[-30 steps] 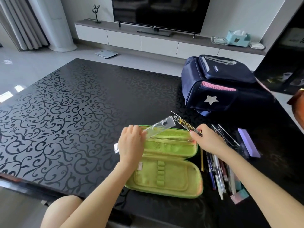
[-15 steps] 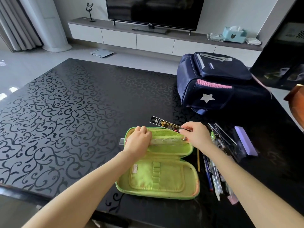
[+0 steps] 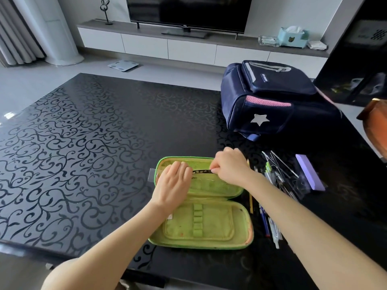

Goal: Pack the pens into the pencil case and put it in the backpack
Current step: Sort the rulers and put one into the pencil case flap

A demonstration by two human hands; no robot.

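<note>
A green pencil case (image 3: 209, 225) lies open on the black table, near the front edge. My left hand (image 3: 172, 182) presses a clear ruler (image 3: 152, 174) flat across the case's far half; the ruler's end sticks out past the left rim. My right hand (image 3: 230, 167) pinches a thin black pen refill pack (image 3: 201, 171) and holds it low over the far half's mesh pocket. Several pens (image 3: 270, 218) lie in a loose heap right of the case. The navy backpack (image 3: 270, 101) with a silver star lies at the far right, zipped.
A purple eraser block (image 3: 310, 172) and a clear plastic pouch (image 3: 301, 185) lie right of the pens. A brown object (image 3: 377, 122) sits at the right edge. The patterned table (image 3: 83, 143) stretches wide to the left. A TV cabinet (image 3: 167, 45) stands beyond.
My left hand has laid the ruler down flat across the case's far half. My right hand has brought the black pack down from above the case to the mesh pocket.
</note>
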